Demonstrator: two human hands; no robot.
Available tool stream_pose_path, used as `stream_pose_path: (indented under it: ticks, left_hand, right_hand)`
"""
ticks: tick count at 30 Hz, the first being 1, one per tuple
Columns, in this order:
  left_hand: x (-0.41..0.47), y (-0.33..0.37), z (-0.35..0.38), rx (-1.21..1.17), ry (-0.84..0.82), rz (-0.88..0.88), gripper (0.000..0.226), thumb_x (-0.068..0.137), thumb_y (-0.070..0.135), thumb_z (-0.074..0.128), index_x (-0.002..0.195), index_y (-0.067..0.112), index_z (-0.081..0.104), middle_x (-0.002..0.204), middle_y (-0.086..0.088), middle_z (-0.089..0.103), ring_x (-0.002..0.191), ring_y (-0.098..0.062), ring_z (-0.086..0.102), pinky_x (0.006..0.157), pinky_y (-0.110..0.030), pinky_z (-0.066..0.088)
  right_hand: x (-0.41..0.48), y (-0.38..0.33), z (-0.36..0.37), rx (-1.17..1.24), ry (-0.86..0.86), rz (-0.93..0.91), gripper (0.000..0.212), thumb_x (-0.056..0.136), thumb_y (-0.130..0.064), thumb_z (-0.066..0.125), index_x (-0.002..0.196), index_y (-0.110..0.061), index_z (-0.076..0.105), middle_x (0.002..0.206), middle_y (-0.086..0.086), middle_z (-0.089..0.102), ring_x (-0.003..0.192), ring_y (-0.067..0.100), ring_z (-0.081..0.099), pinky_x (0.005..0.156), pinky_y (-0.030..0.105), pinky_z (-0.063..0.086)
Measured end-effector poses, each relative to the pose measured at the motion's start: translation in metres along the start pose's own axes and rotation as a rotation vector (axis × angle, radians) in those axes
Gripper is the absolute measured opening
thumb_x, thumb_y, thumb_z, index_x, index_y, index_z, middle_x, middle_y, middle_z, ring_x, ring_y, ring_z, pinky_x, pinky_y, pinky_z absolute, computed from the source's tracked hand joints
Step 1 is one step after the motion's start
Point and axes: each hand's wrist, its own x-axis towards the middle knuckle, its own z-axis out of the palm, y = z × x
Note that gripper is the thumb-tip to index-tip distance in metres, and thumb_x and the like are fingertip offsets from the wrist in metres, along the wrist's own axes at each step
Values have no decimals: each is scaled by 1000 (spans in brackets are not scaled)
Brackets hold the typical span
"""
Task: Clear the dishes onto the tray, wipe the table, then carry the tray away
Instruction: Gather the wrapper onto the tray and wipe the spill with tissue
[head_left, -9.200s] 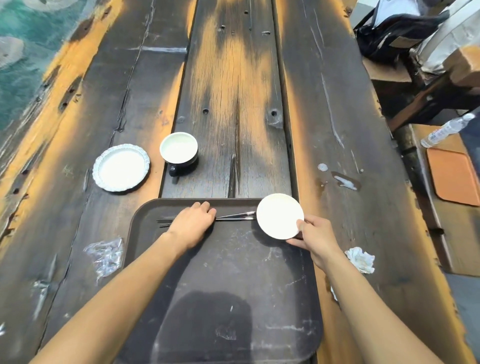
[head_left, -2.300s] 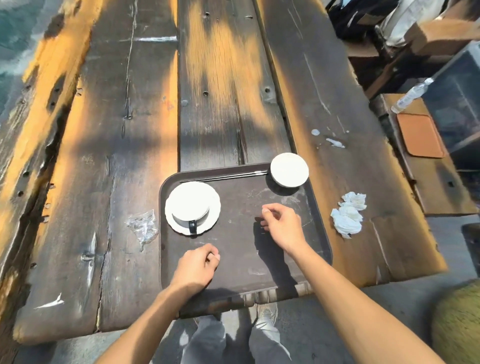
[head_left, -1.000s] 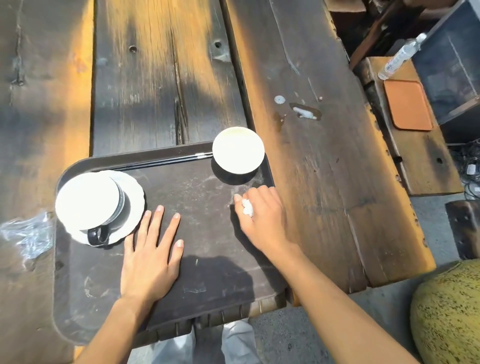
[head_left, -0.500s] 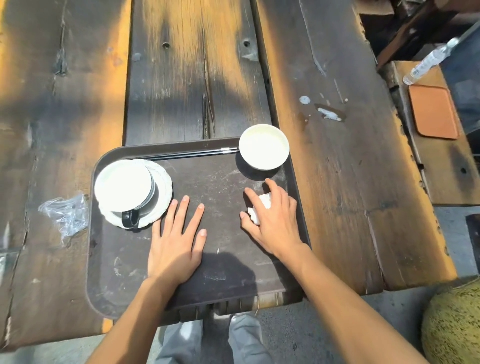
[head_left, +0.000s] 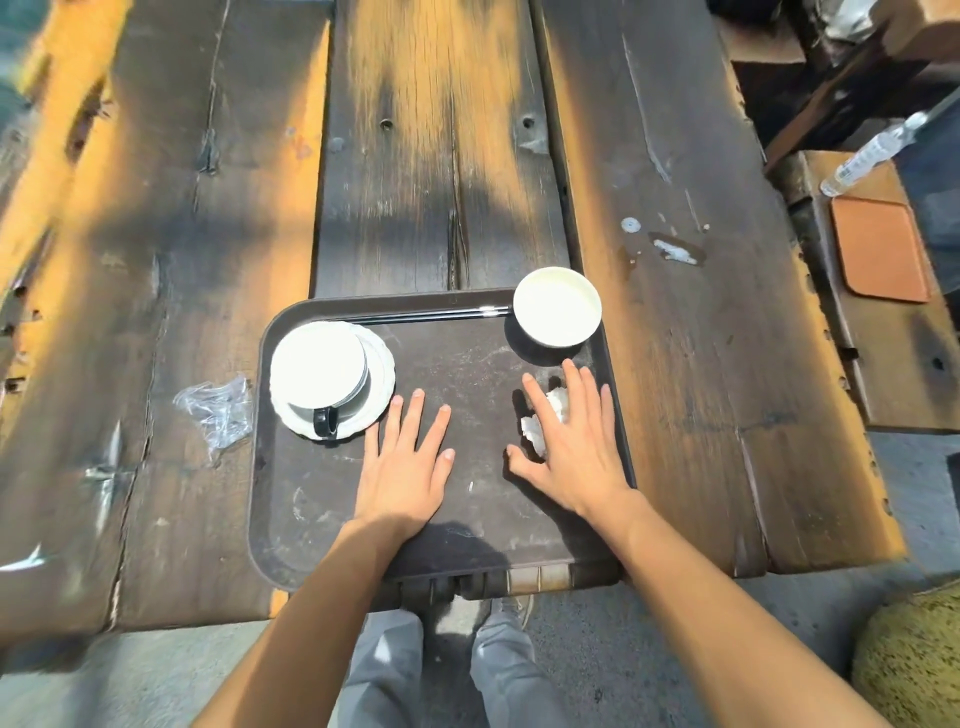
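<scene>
A dark brown tray (head_left: 291, 525) lies at the near edge of the wooden table (head_left: 441, 171). On its left a black-handled cup (head_left: 318, 370) stands on a white scalloped plate (head_left: 382, 371). A white bowl (head_left: 557, 306) sits in its far right corner, with dark chopsticks (head_left: 415, 315) along the far rim. My left hand (head_left: 408, 467) lies flat on the tray's middle, fingers spread. My right hand (head_left: 574, 441) lies flat, fingers apart, over a crumpled white tissue (head_left: 535, 428) on the tray's right side.
A crumpled clear plastic wrapper (head_left: 215, 408) lies on the table left of the tray. White spill marks (head_left: 672, 252) sit on the plank beyond the bowl. To the right stand a wooden bench with an orange mat (head_left: 878, 249) and a water bottle (head_left: 872, 153).
My right hand brought the tissue from the table onto the tray and has flattened over it, fingers now spread. My left hand went from a fist to flat on the tray.
</scene>
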Motion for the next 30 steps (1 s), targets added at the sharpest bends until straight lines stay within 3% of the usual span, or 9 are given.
stream_pose_path:
  ticks: [4,6,8,11,16,21,24,27,30]
  left_hand:
    - [-8,1,-12,-61,-5,53,56,105,44,27,158,26,28,168,-5,17,155,-28,9,125,-46,12]
    - [-16,-2,-20,-154,29,107,50,105,41,34,149,20,47,161,-4,34,151,-26,25,121,-44,26]
    - [-27,-8,-29,-206,131,182,41,103,37,40,125,16,67,142,-3,57,135,-24,50,103,-45,48]
    - [-44,-26,-42,-290,306,189,33,101,33,48,102,14,75,118,1,70,111,-20,64,84,-39,56]
    - [-74,-92,-53,-330,564,66,20,98,18,60,90,5,74,101,-3,72,99,-24,65,88,-34,52]
    - [-104,-183,-44,-215,603,-227,25,100,24,55,98,7,73,103,-3,71,101,-28,64,89,-43,51]
    - [-108,-229,-34,-139,436,-388,40,99,35,48,123,10,66,132,-9,63,127,-35,55,103,-47,45]
    - [-101,-258,-23,-98,197,-497,61,101,48,36,153,19,38,163,-11,30,150,-35,25,117,-54,26]
    - [-90,-269,-8,-120,81,-529,71,97,60,14,161,31,9,169,-3,-2,155,-29,-2,122,-54,-1]
  right_hand:
    - [-3,-10,-13,-17,36,-14,84,85,-63,47,153,-17,32,160,25,19,150,39,13,121,59,9]
    - [-4,-17,-17,66,93,-46,72,87,-52,54,145,-10,45,153,24,35,144,39,30,119,57,20]
    - [-3,-27,-21,140,179,-90,54,88,-37,60,131,-5,59,139,21,53,129,38,49,112,53,35]
    - [4,-49,-29,241,288,-147,33,88,-23,61,114,-4,68,116,13,67,105,32,62,92,46,51]
    - [17,-109,-42,389,419,-327,21,86,-7,65,105,-4,70,104,8,71,91,28,67,83,36,54]
    - [22,-192,-42,523,411,-499,20,86,-4,65,105,-4,71,104,7,72,95,24,68,84,33,55]
    - [31,-242,-30,545,321,-574,26,86,-5,64,111,-4,69,109,7,71,99,25,67,86,36,55]
    - [43,-285,-6,465,168,-560,38,88,-12,60,125,-5,64,125,9,66,115,27,62,98,40,51]
    - [58,-322,20,338,-28,-495,58,91,-20,53,147,-8,44,155,16,40,145,31,34,119,41,29]
